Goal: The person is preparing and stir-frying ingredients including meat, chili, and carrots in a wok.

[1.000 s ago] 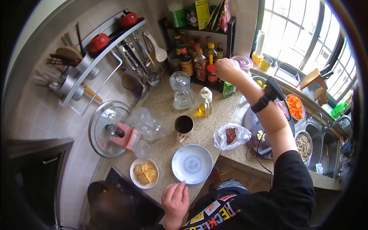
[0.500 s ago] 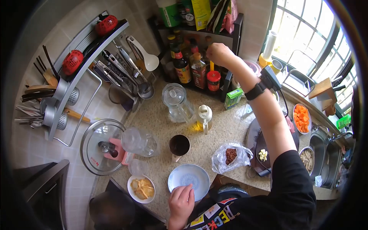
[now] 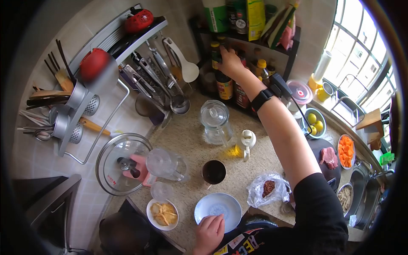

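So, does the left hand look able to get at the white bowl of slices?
Probably yes: nothing tall stands between the left hand, at the edge of the blue plate, and the white bowl.

Right hand (image 3: 231, 64) moved from red-lidded jar to bottles (image 3: 225, 88) farther left.

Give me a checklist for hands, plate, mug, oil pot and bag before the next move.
1. Right hand at the bottles on the corner rack: ok.
2. Firm grip on one bottle: cannot tell, the hand hides the contact.
3. Left hand away from the blue-white plate: not ok, it overlaps the near rim in view.
4. Plate free of food: ok where visible.
5. Mug and oil pot upright: ok.
6. Plastic bag untouched by the right arm: cannot tell.
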Available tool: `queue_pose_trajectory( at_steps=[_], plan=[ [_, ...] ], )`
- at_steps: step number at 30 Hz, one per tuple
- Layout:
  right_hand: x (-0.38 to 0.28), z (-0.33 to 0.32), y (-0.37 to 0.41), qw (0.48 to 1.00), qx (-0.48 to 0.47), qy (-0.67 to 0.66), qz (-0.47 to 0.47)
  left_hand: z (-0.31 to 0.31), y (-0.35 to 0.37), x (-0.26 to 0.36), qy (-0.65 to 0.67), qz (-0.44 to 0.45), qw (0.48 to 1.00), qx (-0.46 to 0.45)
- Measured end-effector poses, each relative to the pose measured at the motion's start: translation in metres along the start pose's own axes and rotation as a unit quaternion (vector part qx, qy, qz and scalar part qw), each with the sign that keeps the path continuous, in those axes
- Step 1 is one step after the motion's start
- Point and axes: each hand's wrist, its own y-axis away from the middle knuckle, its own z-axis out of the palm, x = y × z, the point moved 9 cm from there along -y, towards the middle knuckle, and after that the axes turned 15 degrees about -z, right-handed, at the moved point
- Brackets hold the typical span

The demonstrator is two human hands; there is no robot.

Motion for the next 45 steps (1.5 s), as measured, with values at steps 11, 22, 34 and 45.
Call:
queue_pose_trajectory(
  at_steps=[11,22,34,45],
  plan=[
    [0.029,0.024,-0.006,0.999,0.032,-0.015,0.017,0.001,0.012,-0.023,-0.002,-0.029,1.0,0.002],
    [0.014,-0.011,0.012,0.991,-0.073,0.097,0.065,0.002,0.025,-0.025,0.017,-0.049,0.999,0.002],
    [0.086,-0.049,0.007,0.998,-0.032,0.033,0.044,0.009,0.015,-0.009,0.007,-0.01,1.0,-0.018],
    [0.067,-0.049,0.022,0.983,-0.01,0.063,0.173,0.009,0.02,-0.016,0.003,-0.037,0.999,-0.007]
  ],
)
